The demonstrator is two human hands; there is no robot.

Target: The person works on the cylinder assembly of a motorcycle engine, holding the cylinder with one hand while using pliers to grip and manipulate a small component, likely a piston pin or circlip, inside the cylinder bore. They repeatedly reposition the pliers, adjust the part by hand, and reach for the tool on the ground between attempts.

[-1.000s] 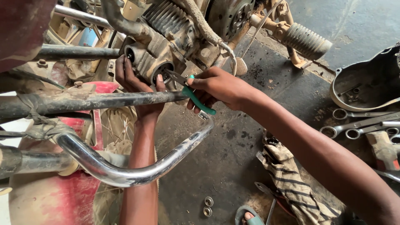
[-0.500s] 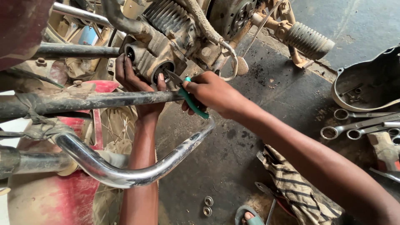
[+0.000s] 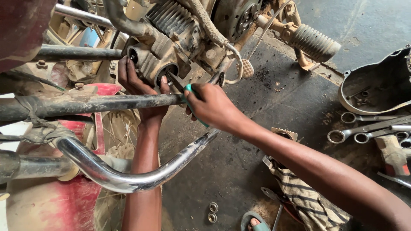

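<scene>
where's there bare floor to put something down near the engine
Bare dark floor lies between the footpeg, the engine cover and the right forearm. Another patch sits between the chrome pipe and the striped cloth, above two small washers. Crowded: the wrenches at right, and around both hands at the engine.

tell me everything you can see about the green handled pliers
The pliers have dark metal jaws that narrow to a point and handles in teal-green sleeves. The right hand is wrapped round the handles, hiding most of them; green shows above the fingers and again below the palm. The tool slants up to the left, its tip at the round opening in the grimy engine cylinder. The left hand grips that cylinder just beside the tip. Whether the jaws pinch anything cannot be told.
</scene>
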